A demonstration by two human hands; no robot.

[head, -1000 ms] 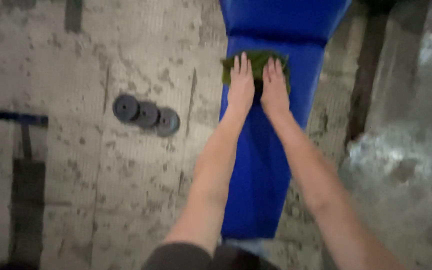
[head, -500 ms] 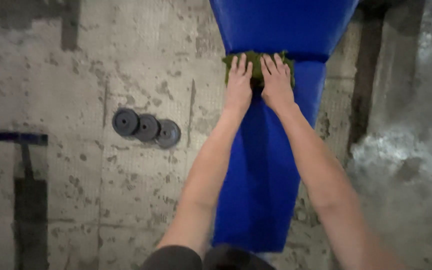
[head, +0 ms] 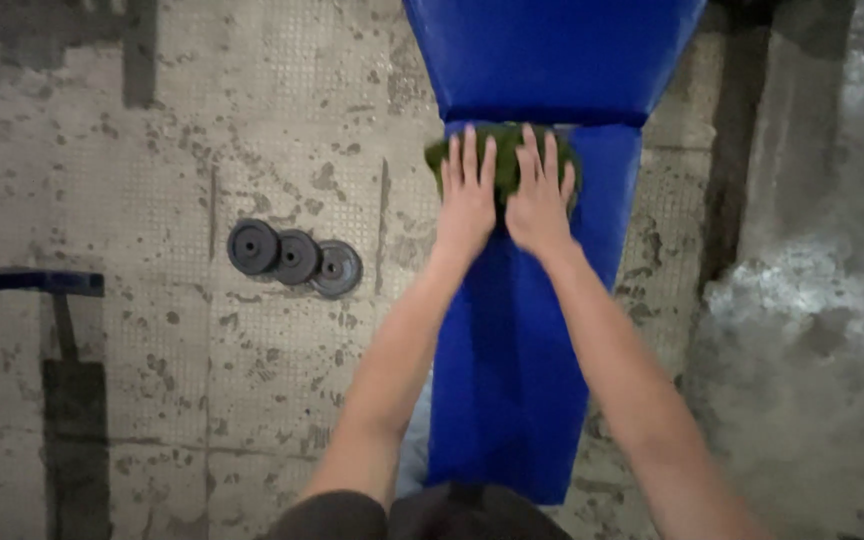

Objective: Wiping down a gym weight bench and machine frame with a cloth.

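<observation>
We find the left hand [head: 467,200] and right hand [head: 539,198] pressed flat, fingers released and spread, on a green cloth [head: 504,155] lying on the blue padded bench [head: 537,330] (at its seam). Three weight plates [head: 295,257] lie on the floor left of the bench.

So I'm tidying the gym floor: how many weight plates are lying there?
3. The weight plates lie overlapping in a row on the floor, left of the blue bench. More may lie outside the view.
</observation>
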